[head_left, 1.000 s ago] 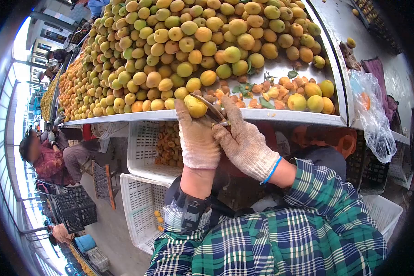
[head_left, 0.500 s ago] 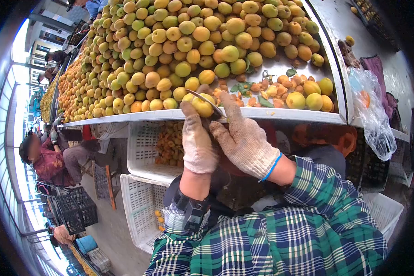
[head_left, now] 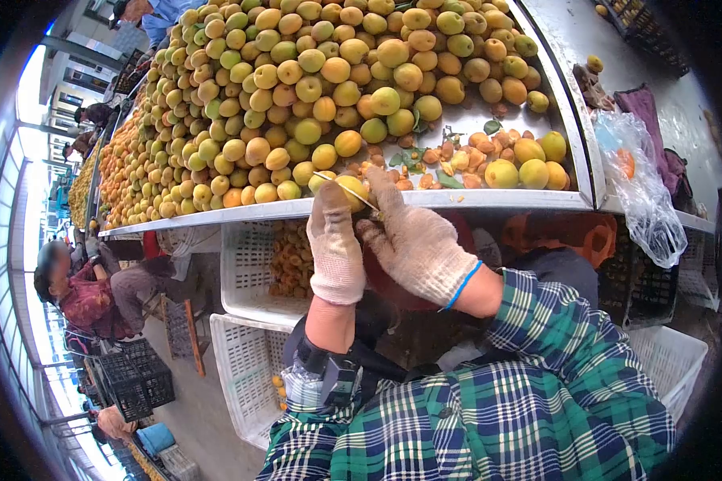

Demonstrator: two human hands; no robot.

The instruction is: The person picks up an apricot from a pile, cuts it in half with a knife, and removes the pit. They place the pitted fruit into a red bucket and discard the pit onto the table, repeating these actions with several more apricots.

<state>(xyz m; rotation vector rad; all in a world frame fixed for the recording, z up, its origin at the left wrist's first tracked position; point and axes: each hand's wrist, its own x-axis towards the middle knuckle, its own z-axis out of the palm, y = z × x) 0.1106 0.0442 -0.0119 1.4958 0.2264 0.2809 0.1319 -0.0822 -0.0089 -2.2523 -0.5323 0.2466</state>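
Note:
Both hands wear pale knitted gloves and meet at the table's front edge. My left hand [head_left: 334, 244] is closed on a yellow fruit [head_left: 351, 192], its thumb raised beside it. A thin knife [head_left: 346, 189] lies across the fruit, its blade edge-on to the view. My right hand [head_left: 421, 240] is closed on the knife's near end, fingers bent toward the fruit; the handle is hidden in the glove. Behind the hands, a large heap of yellow-green fruit [head_left: 297, 88] covers the metal table [head_left: 473, 200]. Orange fruit pieces [head_left: 465, 156] and green leaves lie just right of the hands.
Below the table edge stand a white crate [head_left: 249, 272] with cut fruit and another white crate [head_left: 245, 369]. A clear plastic bag [head_left: 646, 208] hangs at the right. A seated person [head_left: 88, 289] is at the left, near black crates [head_left: 132, 381].
The view has shifted slightly, moving the heap a little left and up. The blade now lies more across the fruit, and my right hand's fingers have drawn closer around it.

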